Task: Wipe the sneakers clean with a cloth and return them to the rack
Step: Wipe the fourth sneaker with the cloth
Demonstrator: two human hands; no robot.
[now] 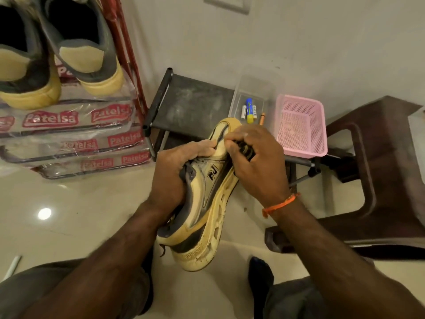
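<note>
Sneaker (pixel 204 196) is gripped at its collar by left hand (pixel 174 171) for steadiness, while right hand (pixel 250 160) clenches dark cloth (pixel 245 149) against its toe.

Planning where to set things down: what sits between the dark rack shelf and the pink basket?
Head view: a clear plastic box holding batteries, with an orange crayon beside it.
</note>
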